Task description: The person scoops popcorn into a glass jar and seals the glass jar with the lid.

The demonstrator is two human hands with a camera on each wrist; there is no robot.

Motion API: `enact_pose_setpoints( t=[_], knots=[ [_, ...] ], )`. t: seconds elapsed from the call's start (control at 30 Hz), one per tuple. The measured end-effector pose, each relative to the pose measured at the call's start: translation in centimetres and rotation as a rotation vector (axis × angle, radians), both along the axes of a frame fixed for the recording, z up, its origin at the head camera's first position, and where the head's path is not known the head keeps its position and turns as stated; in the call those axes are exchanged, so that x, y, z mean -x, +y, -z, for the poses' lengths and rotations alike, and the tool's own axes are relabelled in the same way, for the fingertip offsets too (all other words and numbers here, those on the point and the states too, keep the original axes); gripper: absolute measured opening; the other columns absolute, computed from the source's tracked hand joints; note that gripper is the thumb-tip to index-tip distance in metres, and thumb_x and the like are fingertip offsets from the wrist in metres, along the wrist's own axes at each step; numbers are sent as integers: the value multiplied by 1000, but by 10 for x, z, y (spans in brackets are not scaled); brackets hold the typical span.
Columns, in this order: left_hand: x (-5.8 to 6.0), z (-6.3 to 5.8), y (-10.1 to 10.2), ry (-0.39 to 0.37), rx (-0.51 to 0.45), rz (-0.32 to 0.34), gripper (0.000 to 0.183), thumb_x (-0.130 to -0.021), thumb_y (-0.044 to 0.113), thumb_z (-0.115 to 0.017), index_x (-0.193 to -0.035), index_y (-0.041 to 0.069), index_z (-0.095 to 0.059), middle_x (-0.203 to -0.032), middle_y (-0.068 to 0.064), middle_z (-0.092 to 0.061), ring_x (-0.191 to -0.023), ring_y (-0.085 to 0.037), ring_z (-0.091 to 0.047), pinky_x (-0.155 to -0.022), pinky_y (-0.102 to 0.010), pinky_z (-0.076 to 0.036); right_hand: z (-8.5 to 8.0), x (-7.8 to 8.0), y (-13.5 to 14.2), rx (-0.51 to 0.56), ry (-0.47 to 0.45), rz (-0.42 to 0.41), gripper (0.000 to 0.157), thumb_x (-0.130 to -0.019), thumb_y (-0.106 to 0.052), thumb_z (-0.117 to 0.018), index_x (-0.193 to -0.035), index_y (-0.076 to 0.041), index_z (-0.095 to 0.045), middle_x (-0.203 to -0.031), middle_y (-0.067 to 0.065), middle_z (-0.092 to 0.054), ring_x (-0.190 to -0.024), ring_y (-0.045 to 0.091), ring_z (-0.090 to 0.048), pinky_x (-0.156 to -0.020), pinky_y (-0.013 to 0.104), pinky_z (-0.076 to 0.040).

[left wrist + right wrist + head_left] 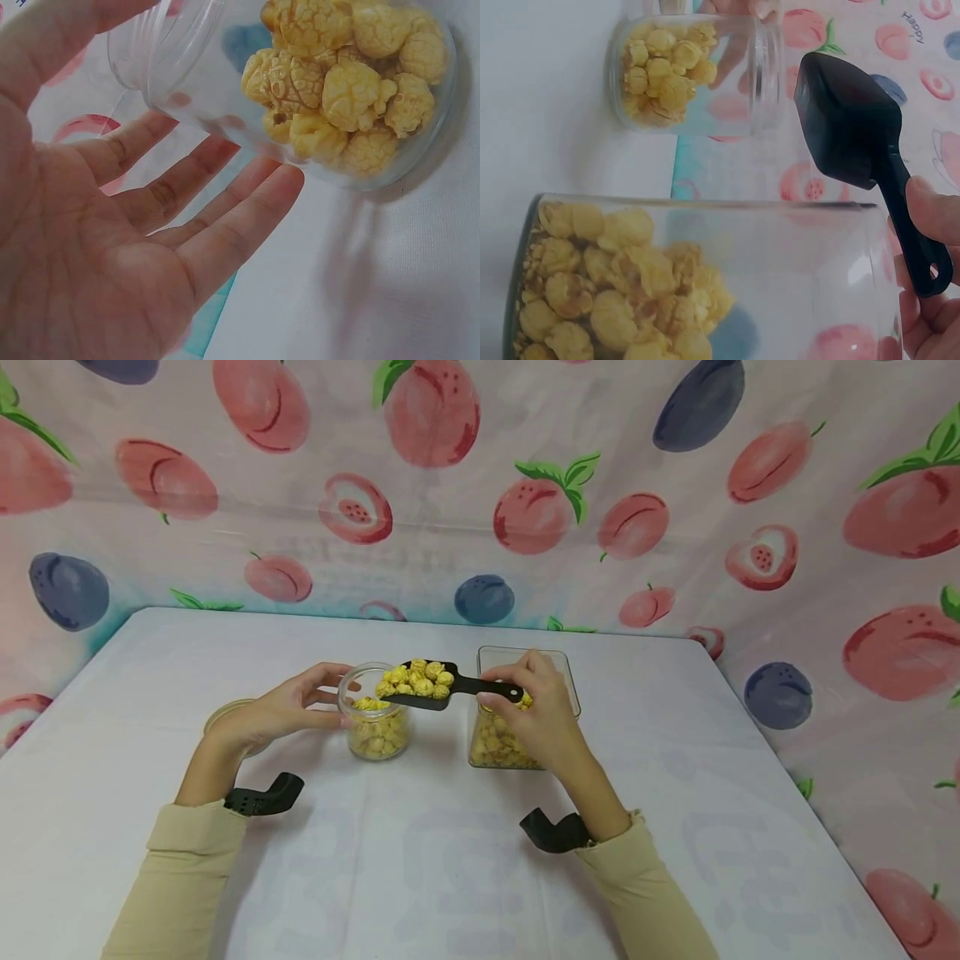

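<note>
while the left hand [281,706] spreads fairly wide, its thumb on the near side and its fingers on the far side of the round glass jar [369,713], it holds the jar lightly, fingertips against the wall. the jar stands upright on the white tabletop [450,868], partly filled with yellow popcorn [375,739]. the right hand [542,714] is mostly closed, gripping the handle of a black scoop [426,702] between thumb and fingers. the scoop points left, about level, heaped with popcorn pieces, its tip over the right part of the jar's open mouth. below the right hand and to the right of the jar, well apart from it, stands a clear square container [495,661], with more popcorn in its lower part. to the left, a round lid-like disc [220,714] lies partly hidden by the left wrist. both sleeves [176,868] are beige, and black mounts [270,797] sit at the wrists. a fruit-printed backdrop [442,518] hangs along the far side.
</note>
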State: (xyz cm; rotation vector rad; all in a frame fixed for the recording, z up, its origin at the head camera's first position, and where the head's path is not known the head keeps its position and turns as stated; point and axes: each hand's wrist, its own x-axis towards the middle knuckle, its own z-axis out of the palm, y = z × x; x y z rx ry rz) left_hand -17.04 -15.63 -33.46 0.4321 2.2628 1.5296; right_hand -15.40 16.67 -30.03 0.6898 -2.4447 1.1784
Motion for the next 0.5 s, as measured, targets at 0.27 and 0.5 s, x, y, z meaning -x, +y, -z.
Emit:
enact_pose_setpoints(
  t=[0.27, 0.5],
  knots=[
    [0, 0, 1, 5, -4, 2, 66, -85, 16, -68, -139, 6, -31, -133, -16, -42, -125, -33, -41, -99, -47, -35, 2, -4, -6, -37, 41, 10, 22, -78, -16, -74, -97, -4, -71, -79, 6, -45, -83, 21, -42, -76, 37, -26],
    [0, 1, 0, 0, -2, 1, 66, -85, 16, -67, -139, 7, -31, -135, -16, -41, -126, -33, -40, -101, -49, -33, 2, -6, -9, -83, 117, 14, 23, -78, -18, -74, -96, -5, -72, -79, 6, -45, -80, 22, -40, -74, 37, -25]
  ],
)
